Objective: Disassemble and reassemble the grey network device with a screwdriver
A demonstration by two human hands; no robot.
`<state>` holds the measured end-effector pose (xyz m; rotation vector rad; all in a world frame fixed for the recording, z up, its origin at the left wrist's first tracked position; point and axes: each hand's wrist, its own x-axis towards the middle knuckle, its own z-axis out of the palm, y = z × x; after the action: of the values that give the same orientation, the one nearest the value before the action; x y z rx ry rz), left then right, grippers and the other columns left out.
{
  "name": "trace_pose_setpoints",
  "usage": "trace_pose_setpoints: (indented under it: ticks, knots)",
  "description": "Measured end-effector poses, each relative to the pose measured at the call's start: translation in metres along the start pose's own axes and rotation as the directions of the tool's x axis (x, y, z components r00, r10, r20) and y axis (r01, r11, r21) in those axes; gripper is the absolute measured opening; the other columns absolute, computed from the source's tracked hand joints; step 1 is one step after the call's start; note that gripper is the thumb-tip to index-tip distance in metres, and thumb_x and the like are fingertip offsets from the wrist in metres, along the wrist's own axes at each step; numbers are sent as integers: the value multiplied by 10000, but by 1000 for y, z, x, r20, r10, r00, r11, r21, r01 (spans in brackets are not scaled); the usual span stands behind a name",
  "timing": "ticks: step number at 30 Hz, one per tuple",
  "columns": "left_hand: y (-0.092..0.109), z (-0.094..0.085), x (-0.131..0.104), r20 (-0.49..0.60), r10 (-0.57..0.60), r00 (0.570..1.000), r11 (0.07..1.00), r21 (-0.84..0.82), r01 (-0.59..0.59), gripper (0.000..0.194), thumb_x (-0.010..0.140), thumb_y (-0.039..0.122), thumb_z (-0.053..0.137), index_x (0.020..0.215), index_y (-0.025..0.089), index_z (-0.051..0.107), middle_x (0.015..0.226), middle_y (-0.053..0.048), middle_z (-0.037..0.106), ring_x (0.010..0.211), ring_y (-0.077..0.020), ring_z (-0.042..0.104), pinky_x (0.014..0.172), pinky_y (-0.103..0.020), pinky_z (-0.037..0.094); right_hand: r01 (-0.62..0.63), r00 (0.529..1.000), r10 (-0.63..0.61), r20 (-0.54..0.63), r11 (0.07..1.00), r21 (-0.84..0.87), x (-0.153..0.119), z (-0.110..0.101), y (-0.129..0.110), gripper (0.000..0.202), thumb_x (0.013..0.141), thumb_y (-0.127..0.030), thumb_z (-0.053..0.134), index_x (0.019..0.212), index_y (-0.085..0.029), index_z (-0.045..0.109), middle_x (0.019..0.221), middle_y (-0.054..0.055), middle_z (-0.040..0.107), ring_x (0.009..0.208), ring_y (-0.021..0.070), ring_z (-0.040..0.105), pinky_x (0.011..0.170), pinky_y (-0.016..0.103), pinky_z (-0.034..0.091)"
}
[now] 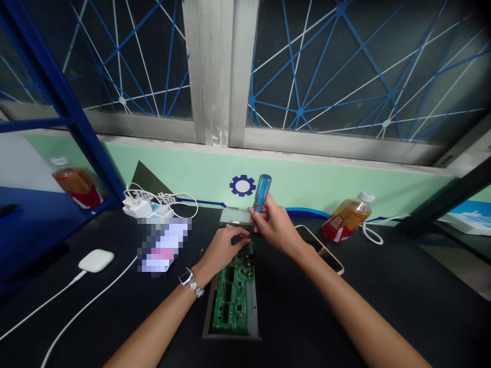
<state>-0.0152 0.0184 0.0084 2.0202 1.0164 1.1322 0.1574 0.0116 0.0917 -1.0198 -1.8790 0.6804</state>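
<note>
My right hand (279,227) is closed around a screwdriver (263,191) with a clear blue handle. The tool stands nearly upright, its shaft pointing down at the far part of a green circuit board (240,294). Beside the lower shaft, my left hand (224,248) has its thumb and fingers pinched together; whatever lies between them is too small or hidden to make out. The board sits in a long grey metal housing (252,306) on the black table. My fingers cover some of the board's far end, and the screwdriver's tip cannot be seen clearly.
On the right lie a phone (327,251) and a tilted drink bottle (347,217). A white case (95,260) with a cable, a pixelated item (164,248) and a power strip (151,208) with plugs are on the left. The green wall (207,176) rises behind.
</note>
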Motion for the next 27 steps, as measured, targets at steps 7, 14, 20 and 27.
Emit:
trace_pose_setpoints:
  ticks: [7,14,20,27]
  knots:
    - [-2,0,-1,22,-15,1000,999,39,14,131,862,264,653,964,238,731,964,-54,745,896,-232,681,832,-338,483,-2,1000,2,9,1000,-4,3,3,3,193,911,-324,556,1047,-229,457,718,2,662,512,131,596,495,241,442]
    - [9,4,6,-28,-4,1000,1000,-12,3,155,797,269,725,937,210,693,907,-47,729,828,-207,661,789,-311,493,-19,999,18,32,999,33,3,3,4,203,898,-346,586,1034,-231,490,669,-25,618,528,141,608,513,255,462]
    - [11,8,7,-45,-83,995,991,-107,78,68,824,244,686,854,190,714,768,-34,731,710,-181,671,691,-270,508,-52,999,51,17,998,47,3,5,11,204,873,-361,632,961,-231,501,664,-36,611,548,145,623,527,258,482]
    - [8,3,4,44,-48,998,988,-146,54,199,912,236,567,978,163,741,922,-62,761,824,-198,697,761,-274,509,-184,944,123,307,966,180,4,-10,14,254,875,-380,634,1042,-195,580,890,36,674,625,131,643,503,233,490]
